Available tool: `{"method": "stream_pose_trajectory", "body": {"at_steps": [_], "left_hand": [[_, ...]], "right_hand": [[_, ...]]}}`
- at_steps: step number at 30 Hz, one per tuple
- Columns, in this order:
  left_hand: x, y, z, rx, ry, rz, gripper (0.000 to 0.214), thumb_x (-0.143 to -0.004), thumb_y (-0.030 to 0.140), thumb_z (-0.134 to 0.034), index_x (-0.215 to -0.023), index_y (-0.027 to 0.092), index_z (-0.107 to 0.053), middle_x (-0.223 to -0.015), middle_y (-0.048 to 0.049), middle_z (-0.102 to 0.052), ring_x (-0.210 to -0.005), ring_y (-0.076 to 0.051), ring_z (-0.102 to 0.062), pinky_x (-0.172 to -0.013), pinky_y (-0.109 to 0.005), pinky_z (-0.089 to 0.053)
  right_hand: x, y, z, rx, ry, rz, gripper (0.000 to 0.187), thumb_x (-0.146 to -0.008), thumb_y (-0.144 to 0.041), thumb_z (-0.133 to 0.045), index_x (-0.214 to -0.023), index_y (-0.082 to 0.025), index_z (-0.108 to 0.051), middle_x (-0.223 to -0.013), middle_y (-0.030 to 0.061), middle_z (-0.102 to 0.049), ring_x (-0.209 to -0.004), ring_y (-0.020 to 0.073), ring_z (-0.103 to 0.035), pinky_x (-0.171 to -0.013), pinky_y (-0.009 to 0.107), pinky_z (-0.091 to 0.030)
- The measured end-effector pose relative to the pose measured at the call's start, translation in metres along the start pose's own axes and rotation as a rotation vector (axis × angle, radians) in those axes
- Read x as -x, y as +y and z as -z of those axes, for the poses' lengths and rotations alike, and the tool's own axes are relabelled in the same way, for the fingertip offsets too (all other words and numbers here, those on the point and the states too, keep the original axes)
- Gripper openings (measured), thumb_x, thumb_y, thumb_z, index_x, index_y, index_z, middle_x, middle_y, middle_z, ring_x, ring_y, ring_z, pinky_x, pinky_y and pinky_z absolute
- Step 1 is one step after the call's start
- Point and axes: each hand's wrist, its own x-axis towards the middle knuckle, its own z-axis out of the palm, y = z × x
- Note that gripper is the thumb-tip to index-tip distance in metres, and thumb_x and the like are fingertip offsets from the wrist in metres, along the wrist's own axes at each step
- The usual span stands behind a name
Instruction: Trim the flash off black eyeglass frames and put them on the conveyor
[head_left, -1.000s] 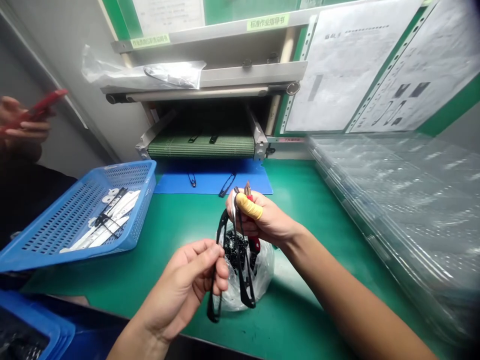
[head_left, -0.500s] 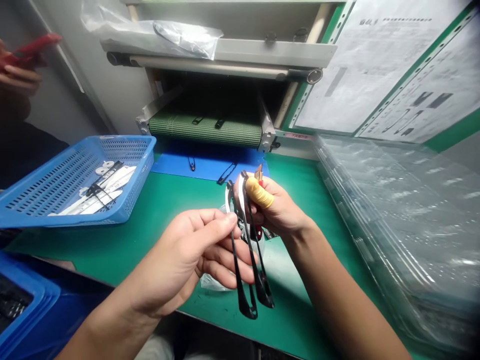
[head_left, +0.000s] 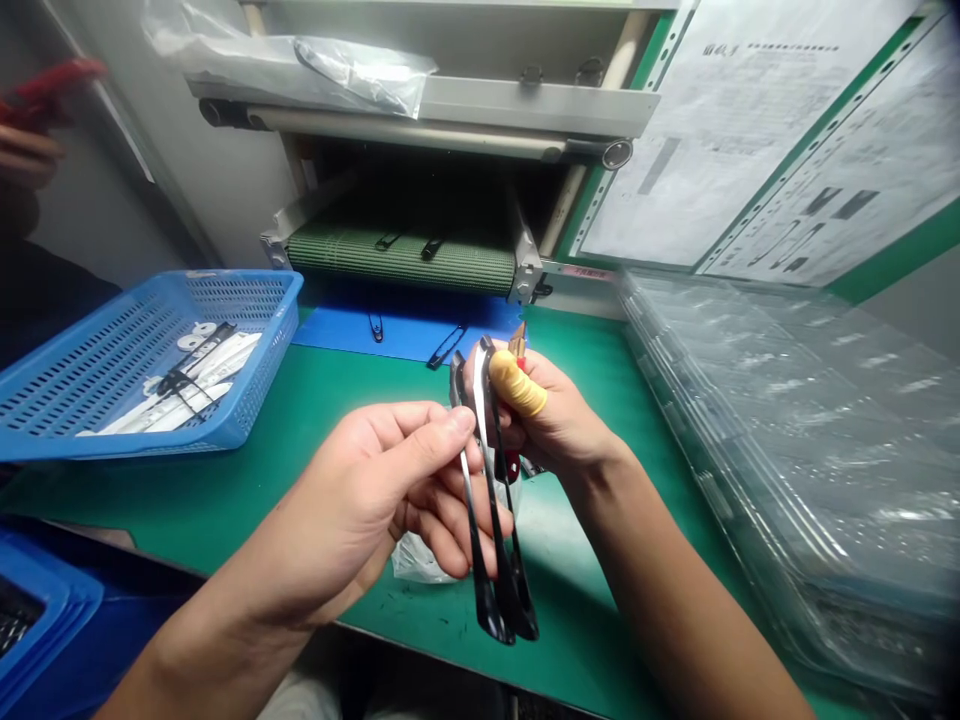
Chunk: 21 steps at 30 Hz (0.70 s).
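Observation:
Two long black plastic arms (head_left: pixel 496 560) hang side by side over the green table (head_left: pixel 300 420). My right hand (head_left: pixel 555 420), a yellow cot on its thumb, grips their top ends together with red-handled cutters (head_left: pixel 514 400). My left hand (head_left: pixel 382 490) pinches the nearer arm just below the top, thumb on its edge. Behind the hands lies a clear plastic bag (head_left: pixel 420 555) of black scraps, mostly hidden.
A blue basket (head_left: pixel 90 400) with white and black parts stands at the left. A green conveyor belt (head_left: pixel 405 260) ends on a blue mat (head_left: pixel 405 325) holding loose black arms. Stacked clear trays (head_left: pixel 787 420) fill the right. Another person's hand (head_left: pixel 30 130) holds something red, far left.
My left hand has risen from the arms' lower part to near their top. The arms now hang straighter and closer together. The view has dropped lower and closer.

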Motion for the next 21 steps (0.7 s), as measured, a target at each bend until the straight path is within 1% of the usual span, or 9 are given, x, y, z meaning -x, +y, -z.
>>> {"method": "stream_pose_trajectory", "body": {"at_steps": [5,10,15,21], "left_hand": [[0.0001,-0.0003,-0.0015,-0.004,-0.002,-0.014,0.028,-0.088,0.032,-0.06,-0.068,0.012,-0.064,-0.059,-0.0038,-0.07,-0.045,-0.009,-0.063,-0.043,-0.013,-0.05],[-0.0003,-0.0018,-0.003,-0.01,-0.016,-0.035,0.028,-0.088,0.031,-0.061,-0.068,0.013,-0.064,-0.058,-0.0031,-0.069,-0.045,-0.01,-0.064,-0.043,-0.013,-0.051],[-0.0003,-0.0031,-0.0028,0.015,-0.036,-0.046,0.026,-0.089,0.032,-0.059,-0.07,0.014,-0.062,-0.056,-0.0021,-0.069,-0.046,-0.01,-0.065,-0.043,-0.011,-0.05],[-0.0004,-0.003,-0.0032,0.008,-0.024,-0.036,0.027,-0.091,0.031,-0.057,-0.071,0.013,-0.062,-0.056,-0.0018,-0.069,-0.045,-0.01,-0.066,-0.041,-0.011,-0.05]], "right_hand": [[0.0019,-0.0035,-0.0009,-0.01,0.027,-0.01,0.043,-0.083,-0.052,-0.067,-0.069,-0.017,-0.047,-0.054,-0.0072,-0.042,-0.037,0.003,-0.024,-0.033,0.015,-0.018],[0.0028,-0.0077,-0.0028,0.002,0.026,0.001,0.043,-0.084,-0.053,-0.066,-0.069,-0.017,-0.047,-0.053,-0.0074,-0.041,-0.036,0.0027,-0.026,-0.032,0.015,-0.019],[0.0032,-0.0104,-0.0035,0.019,0.031,0.018,0.046,-0.084,-0.051,-0.066,-0.063,-0.016,-0.045,-0.053,-0.0077,-0.041,-0.035,0.0017,-0.025,-0.031,0.014,-0.02],[0.0016,-0.0083,-0.0017,-0.021,0.025,0.023,0.043,-0.084,-0.05,-0.068,-0.067,-0.016,-0.049,-0.052,-0.0084,-0.041,-0.035,0.002,-0.024,-0.032,0.013,-0.02]]}}
